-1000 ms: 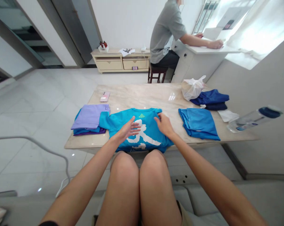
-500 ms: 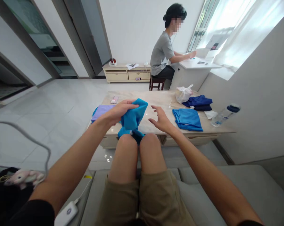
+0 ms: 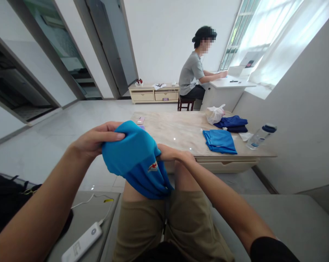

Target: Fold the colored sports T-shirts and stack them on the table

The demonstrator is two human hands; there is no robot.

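Note:
A two-tone blue garment (image 3: 129, 153) hangs over my lap above the knees, bunched, with a small red-and-white logo on its darker part. My left hand (image 3: 103, 136) pinches its upper left edge, thumb on top and fingers behind the cloth. At the garment's right side my right hand (image 3: 171, 152) is closed on the fabric; its fingertips are hidden by the cloth. A folded blue garment (image 3: 220, 141) lies apart from my hands, on the right of the low marble-topped table (image 3: 178, 127).
Dark blue folded clothes (image 3: 234, 122), a white plastic bag (image 3: 215, 114) and a clear water bottle (image 3: 258, 138) stand on the table's right. A white power bank (image 3: 82, 242) with a cable lies on the sofa. Beyond, a person (image 3: 191, 72) sits at a white desk (image 3: 230, 85).
The blue garment has come from beyond my knees toward me and left, spreading wider. My right hand, open and apart from it before, now grips its right side.

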